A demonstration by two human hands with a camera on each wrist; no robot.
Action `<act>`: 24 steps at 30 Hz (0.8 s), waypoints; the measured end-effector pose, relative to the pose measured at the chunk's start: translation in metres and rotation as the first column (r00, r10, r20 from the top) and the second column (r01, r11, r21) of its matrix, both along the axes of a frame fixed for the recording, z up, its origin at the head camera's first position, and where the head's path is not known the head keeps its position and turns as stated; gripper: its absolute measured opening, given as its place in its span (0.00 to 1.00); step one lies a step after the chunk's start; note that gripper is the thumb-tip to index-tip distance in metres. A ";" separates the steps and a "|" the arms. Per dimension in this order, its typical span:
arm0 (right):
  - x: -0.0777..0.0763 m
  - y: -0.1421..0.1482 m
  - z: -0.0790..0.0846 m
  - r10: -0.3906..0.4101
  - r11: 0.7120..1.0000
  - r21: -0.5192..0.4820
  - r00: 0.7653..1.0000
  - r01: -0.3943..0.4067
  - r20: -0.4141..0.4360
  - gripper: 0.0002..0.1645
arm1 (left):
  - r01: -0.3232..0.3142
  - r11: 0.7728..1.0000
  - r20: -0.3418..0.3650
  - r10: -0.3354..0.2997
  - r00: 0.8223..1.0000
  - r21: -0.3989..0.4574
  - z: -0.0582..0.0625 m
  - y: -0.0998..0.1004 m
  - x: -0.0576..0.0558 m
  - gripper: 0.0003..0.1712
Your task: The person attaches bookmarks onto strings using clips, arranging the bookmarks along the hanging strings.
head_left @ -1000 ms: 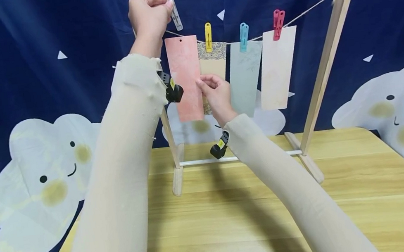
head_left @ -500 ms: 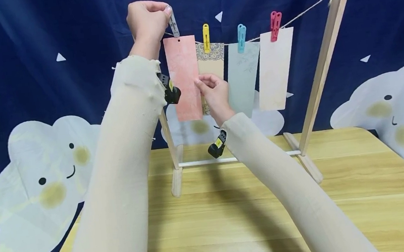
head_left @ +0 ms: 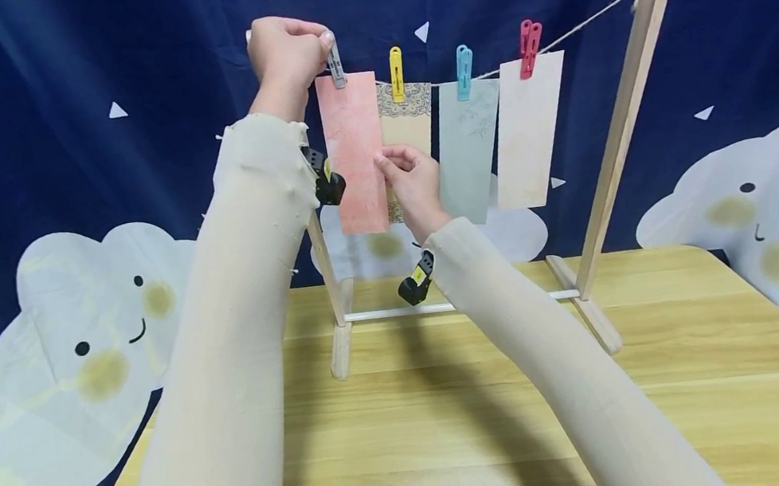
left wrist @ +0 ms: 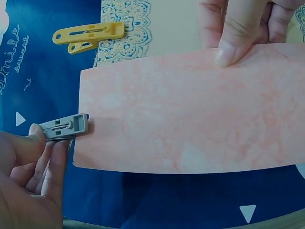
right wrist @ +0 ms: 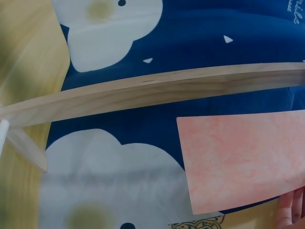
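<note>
My left hand (head_left: pixel 287 58) pinches a grey clothespin (head_left: pixel 336 64) by its handle end. The clothespin's tip lies over the top edge of a pink card (head_left: pixel 355 155), and in the left wrist view the clothespin (left wrist: pixel 66 126) covers most of a small hole there. Thumb and fingers of my right hand (head_left: pixel 415 184) pinch the card's right edge, about halfway down. Lower down, the pink card (right wrist: pixel 243 157) shows flat in the right wrist view, with only some fingertips of the right hand (right wrist: pixel 291 210) visible. Behind the card the string is hidden.
Along the string (head_left: pixel 598 15) hang a patterned card (head_left: pixel 412 124) on a yellow clothespin (head_left: pixel 397 74), a grey-green card (head_left: pixel 469 154) on a blue one and a pale card (head_left: pixel 532 134) on a red one. The wooden stand (head_left: pixel 625 128) rests on a table (head_left: pixel 410 425) before a blue curtain.
My left hand has come down with the grey clothespin, from above the pink card onto its top edge. The right hand keeps its pinch on the card's side.
</note>
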State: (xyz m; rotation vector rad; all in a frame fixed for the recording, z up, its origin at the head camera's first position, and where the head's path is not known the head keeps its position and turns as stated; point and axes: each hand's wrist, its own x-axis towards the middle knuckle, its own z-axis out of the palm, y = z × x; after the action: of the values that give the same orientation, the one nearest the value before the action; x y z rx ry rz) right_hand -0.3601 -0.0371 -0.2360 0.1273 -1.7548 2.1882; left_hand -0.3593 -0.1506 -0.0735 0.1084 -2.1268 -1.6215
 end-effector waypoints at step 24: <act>-0.001 -0.006 0.001 0.022 0.999 -0.030 1.000 -0.021 0.018 0.08 | 0.013 0.999 0.057 -0.010 0.998 -0.043 -0.002 0.001 0.000 0.08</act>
State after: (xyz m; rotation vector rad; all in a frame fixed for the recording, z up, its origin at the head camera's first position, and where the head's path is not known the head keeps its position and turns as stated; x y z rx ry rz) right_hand -0.3614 -0.0429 -0.2347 0.1201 -1.7372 2.2367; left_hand -0.3595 -0.1500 -0.0759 0.1298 -2.2079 -1.5953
